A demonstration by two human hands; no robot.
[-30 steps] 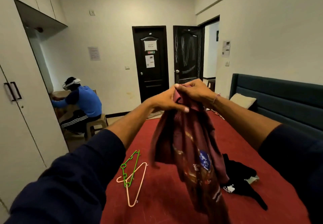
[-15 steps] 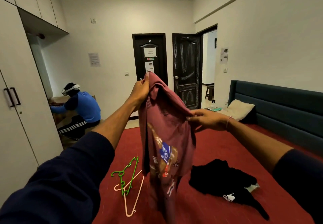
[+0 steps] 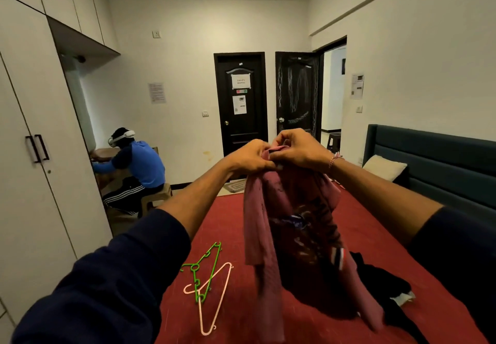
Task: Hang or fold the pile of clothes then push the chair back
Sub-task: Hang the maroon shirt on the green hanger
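Clothes from the pile are in two places now: we hold a maroon shirt (image 3: 290,225) up in the air over the bed (image 3: 236,225), and a black garment (image 3: 381,282) lies crumpled on the red cover at the right, just behind the hanging cloth. Our left hand (image 3: 252,157) and right hand (image 3: 298,149) are close together, almost touching, and both pinch the top edge of the shirt with curled fingers. We judge that we hold it high like this so the cloth can fall straight and we can find the collar or the shoulders before we hang or fold it. The shirt looks soft and thin; it hangs in long loose folds, with a printed picture on it that is partly hidden in the creases, and its lower end reaches down to the bed. A green hanger (image 3: 205,268) and a pink hanger (image 3: 212,298) lie crossed on the cover at the left, near enough to take. We cannot see the chair of the task with certainty.
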